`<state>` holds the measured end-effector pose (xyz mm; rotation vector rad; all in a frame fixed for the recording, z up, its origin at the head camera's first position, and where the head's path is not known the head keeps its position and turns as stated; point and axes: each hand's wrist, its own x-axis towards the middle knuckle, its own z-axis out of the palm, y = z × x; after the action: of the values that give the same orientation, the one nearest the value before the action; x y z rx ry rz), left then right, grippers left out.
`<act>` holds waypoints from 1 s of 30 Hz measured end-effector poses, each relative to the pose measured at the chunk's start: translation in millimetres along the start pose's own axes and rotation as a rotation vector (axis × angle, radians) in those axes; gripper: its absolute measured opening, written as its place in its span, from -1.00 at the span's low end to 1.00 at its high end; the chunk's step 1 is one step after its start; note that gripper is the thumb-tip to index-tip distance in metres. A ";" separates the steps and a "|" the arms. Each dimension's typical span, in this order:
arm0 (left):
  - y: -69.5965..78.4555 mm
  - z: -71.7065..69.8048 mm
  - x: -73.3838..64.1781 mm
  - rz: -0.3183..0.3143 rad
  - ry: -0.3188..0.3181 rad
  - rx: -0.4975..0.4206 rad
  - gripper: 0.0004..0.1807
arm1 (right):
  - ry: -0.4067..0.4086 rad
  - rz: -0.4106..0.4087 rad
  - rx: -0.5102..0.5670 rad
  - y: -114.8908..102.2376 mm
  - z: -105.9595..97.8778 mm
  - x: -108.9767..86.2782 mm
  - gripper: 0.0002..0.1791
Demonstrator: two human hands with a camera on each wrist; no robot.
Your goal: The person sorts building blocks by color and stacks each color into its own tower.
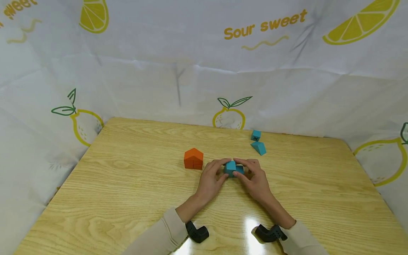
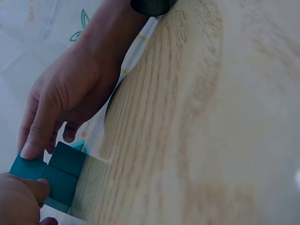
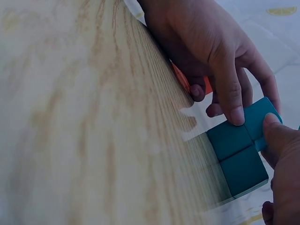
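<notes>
Small blue blocks (image 1: 231, 167) are gathered between both hands: two square faces side by side, with another block on top of the left one. The left hand (image 1: 210, 179) grips the left side, its thumb (image 3: 236, 115) at the seam between the lower and upper blocks. From the other side the right hand (image 1: 257, 180) holds the upper block (image 2: 27, 168), thumb on its near face and index finger behind. The lower right block (image 3: 244, 171) shows uncovered in the right wrist view. The far sides of the blocks are hidden by fingers.
An orange house-shaped group of blocks (image 1: 193, 158) stands just left of the left hand. Behind the right hand lie a blue cube (image 1: 256, 135) with a dark mark and a blue wedge block (image 1: 259, 148). A lemon-print cloth (image 1: 197, 81) hangs behind the wooden table (image 1: 127, 170).
</notes>
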<state>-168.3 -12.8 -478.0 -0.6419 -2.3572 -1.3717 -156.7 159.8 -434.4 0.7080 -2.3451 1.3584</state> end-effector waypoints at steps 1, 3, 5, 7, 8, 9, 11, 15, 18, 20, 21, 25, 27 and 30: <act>-0.1 0.0 -0.1 -0.002 -0.001 0.000 -0.47 | 0.000 0.005 0.005 0.0 -0.3 0.0 -0.51; -0.2 0.2 0.1 -0.006 -0.001 -0.002 -0.46 | 0.005 0.015 0.013 0.3 -1.1 0.4 -0.52; -0.3 0.3 0.3 -0.008 0.001 -0.005 -0.46 | 0.025 0.025 0.023 1.4 -1.9 1.4 -0.55; -0.3 0.4 0.4 -0.009 0.004 -0.009 -0.45 | 0.067 0.027 0.021 3.1 -2.8 3.2 -0.58; -0.3 0.5 0.5 -0.009 0.006 -0.011 -0.44 | 0.092 0.023 0.012 4.5 -3.5 4.4 -0.60; -0.2 0.5 0.5 -0.008 0.008 -0.012 -0.44 | 0.120 0.019 0.004 6.1 -4.3 5.7 -0.61; -0.2 0.4 0.4 -0.006 0.010 -0.014 -0.43 | 0.176 0.010 -0.030 10.2 -6.1 8.5 -0.63; 0.2 -0.2 0.4 -0.001 0.011 -0.016 -0.44 | 0.264 0.007 -0.065 24.7 -10.2 14.7 -0.64; 0.9 0.1 0.3 0.007 0.016 -0.021 -0.45 | 0.319 0.025 -0.068 47.0 -13.1 18.8 -0.66; 0.1 -0.2 0.3 0.015 0.023 -0.023 -0.45 | 0.351 0.036 -0.074 62.7 -14.3 22.5 -0.66; -0.1 -0.3 0.3 0.017 0.026 -0.024 -0.44 | 0.362 0.041 -0.077 70.5 -15.4 24.3 -0.66; -1.1 0.2 -0.1 0.021 0.029 -0.027 -0.44 | 0.392 0.073 -0.090 88.1 -21.1 31.0 -0.65; -1.5 0.4 0.1 0.018 0.025 -0.030 -0.45 | 0.398 0.102 -0.091 92.7 -23.7 34.0 -0.64; -2.3 0.5 1.2 0.019 0.021 -0.027 -0.46 | 0.397 0.153 -0.095 97.6 -26.6 38.4 -0.60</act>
<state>-170.6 -13.0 -479.3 -0.6532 -2.3143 -1.3974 -243.0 214.3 -470.4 0.2083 -2.1565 1.2982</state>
